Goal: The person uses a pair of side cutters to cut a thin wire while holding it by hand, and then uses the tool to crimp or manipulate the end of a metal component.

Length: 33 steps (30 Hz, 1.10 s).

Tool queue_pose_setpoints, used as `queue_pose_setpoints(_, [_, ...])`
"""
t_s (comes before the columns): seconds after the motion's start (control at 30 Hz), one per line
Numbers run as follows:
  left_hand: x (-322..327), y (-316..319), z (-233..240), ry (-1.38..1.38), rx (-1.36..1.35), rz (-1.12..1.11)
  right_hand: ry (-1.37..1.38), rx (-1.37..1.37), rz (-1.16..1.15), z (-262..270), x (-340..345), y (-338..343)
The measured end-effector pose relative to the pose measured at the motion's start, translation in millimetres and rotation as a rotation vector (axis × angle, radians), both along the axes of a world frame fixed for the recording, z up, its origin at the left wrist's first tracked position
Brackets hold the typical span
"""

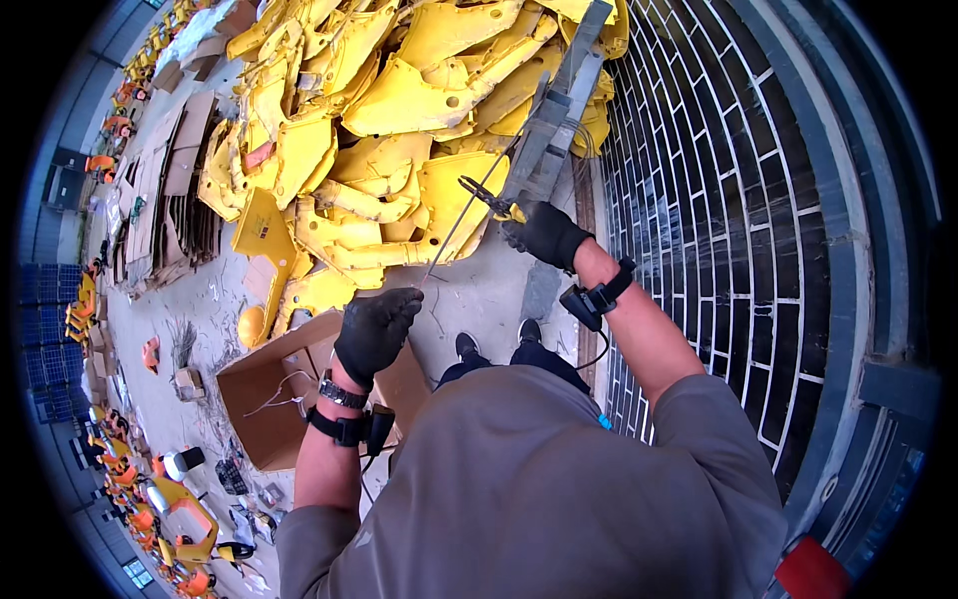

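My left hand, in a black glove, pinches the near end of a thin cable. From there the cable slants up and away, past the jaws of a pair of pliers. Those pliers have yellow grips, and my right hand, also gloved in black, holds them. Whether the jaws close on the cable I cannot tell. Beyond my right hand a grey metal frame stands against the heap, with wire looped around it. Yellow plastic panels are piled in front of me.
An open cardboard box with a thin strand inside stands at my left. Flattened cardboard is stacked farther left. A dark tiled wall runs close along my right. Scraps and yellow parts litter the floor at lower left.
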<state>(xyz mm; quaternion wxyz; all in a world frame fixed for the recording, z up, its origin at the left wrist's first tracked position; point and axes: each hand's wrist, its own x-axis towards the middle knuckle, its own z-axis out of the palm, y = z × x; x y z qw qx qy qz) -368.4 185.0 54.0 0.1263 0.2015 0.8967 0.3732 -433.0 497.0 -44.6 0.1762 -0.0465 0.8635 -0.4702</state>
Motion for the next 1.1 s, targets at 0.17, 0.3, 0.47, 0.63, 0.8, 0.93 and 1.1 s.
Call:
queue_pose_setpoints(0.17, [-5,-2,-19,0.002,0.022,-0.043,0.055,-0.012,-0.042,-18,2,2])
queue_pose_setpoints(0.3, [-25,6,-54,-0.413,0.3,0.062,0.122,0.163,0.004,14,12,12])
queue_pose_setpoints(0.47, [-87,103,-68,-0.528,0.719,0.239,0.352,0.214,0.017,-8,14,17])
queue_pose_setpoints(0.63, [-109,131,-105,-0.14,0.469,0.04,0.509,0.18,0.053,-33,11,24])
queue_pose_setpoints(0.8, [-79,162,-83,-0.353,0.546,0.167,0.275,0.158,-0.007,-2,8,23])
queue_pose_setpoints(0.93, [-79,162,-82,-0.324,0.529,0.203,0.29,0.166,-0.199,-1,18,10])
queue_pose_setpoints(1.1, [-85,163,-86,-0.473,0.592,0.147,0.432,0.246,-0.315,8,39,3])
